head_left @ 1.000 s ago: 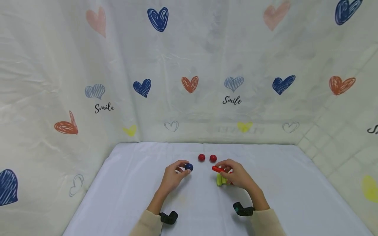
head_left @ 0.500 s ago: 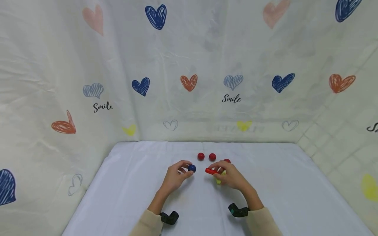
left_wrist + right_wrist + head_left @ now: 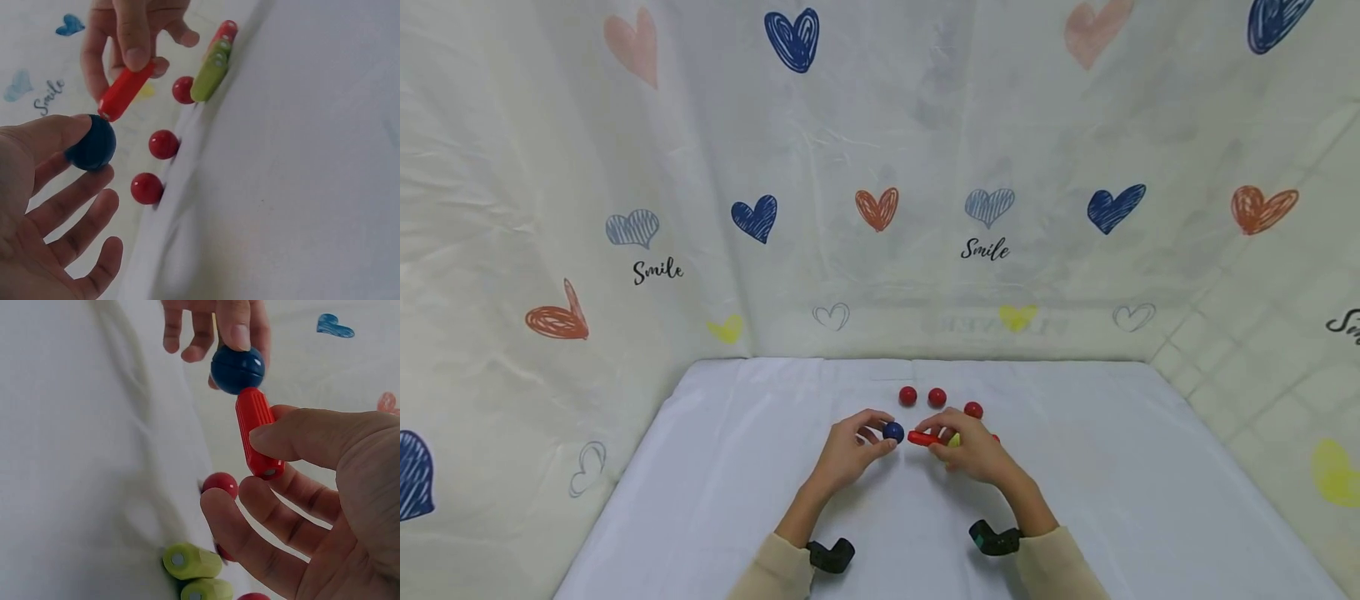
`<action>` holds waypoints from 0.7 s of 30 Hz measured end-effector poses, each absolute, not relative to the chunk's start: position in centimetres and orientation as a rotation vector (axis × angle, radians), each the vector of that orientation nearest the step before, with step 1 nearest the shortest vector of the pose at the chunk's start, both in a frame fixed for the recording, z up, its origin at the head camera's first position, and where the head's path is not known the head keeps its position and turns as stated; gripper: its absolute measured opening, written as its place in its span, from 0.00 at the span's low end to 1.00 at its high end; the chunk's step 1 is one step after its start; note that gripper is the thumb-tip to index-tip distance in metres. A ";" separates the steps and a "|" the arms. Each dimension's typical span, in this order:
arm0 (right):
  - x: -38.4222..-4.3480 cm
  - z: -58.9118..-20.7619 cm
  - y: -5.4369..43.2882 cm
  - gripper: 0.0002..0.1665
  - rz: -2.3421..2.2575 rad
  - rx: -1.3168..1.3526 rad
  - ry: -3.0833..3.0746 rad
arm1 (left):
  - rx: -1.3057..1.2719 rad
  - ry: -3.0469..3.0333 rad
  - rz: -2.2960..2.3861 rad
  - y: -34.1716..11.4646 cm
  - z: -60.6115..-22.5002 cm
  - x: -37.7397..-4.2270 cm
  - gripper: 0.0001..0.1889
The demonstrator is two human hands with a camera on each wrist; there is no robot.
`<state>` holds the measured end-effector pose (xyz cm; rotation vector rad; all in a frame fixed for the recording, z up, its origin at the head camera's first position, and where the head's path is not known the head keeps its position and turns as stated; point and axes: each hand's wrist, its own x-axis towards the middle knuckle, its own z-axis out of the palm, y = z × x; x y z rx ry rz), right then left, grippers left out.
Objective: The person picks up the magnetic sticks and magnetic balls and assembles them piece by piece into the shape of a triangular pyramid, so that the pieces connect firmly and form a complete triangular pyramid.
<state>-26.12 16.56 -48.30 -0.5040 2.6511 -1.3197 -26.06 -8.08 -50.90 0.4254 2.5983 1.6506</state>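
My left hand [image 3: 848, 450] pinches a shiny blue ball [image 3: 892, 432] between thumb and fingers, above the table. From the right, my right hand [image 3: 976, 450] grips a short red ridged rod [image 3: 254, 419] by its sides; a small metal disc shows in its near end. The rod's other end points at the ball. A narrow gap parts them in the head view, while in both wrist views they look close or touching, so contact is unclear. Both hands keep their remaining fingers loosely bent.
Three red balls [image 3: 164, 144] lie on the white-covered table [image 3: 760, 467] beyond my hands. Yellow-green rods [image 3: 192, 560] lie side by side beneath my right hand, with something red [image 3: 229, 30] beside them. A heart-printed curtain [image 3: 865, 275] hangs behind the table.
My right hand has moved left with the red rod, and my left hand slightly right with the blue ball, bringing the two pieces nearly together. The third red ball has come into fuller view.
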 end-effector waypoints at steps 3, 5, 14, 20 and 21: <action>-26.0 -48.3 16.4 0.17 -1.304 -0.554 2.655 | 0.462 2.607 1.631 -7.9 -50.7 -25.8 0.19; -25.9 -48.3 16.3 0.18 -1.310 -0.567 2.650 | 0.476 2.614 1.622 -7.9 -50.6 -25.7 0.19; -26.0 -48.3 16.2 0.18 -1.303 -0.573 2.655 | 0.497 2.625 1.550 -8.0 -50.6 -25.9 0.18; -25.8 -48.3 16.1 0.19 -1.301 -0.551 2.667 | 0.561 2.672 1.445 -8.0 -50.6 -25.9 0.19; -25.8 -48.3 16.1 0.19 -1.296 -0.554 2.672 | 0.573 2.682 1.424 -8.1 -50.6 -25.9 0.19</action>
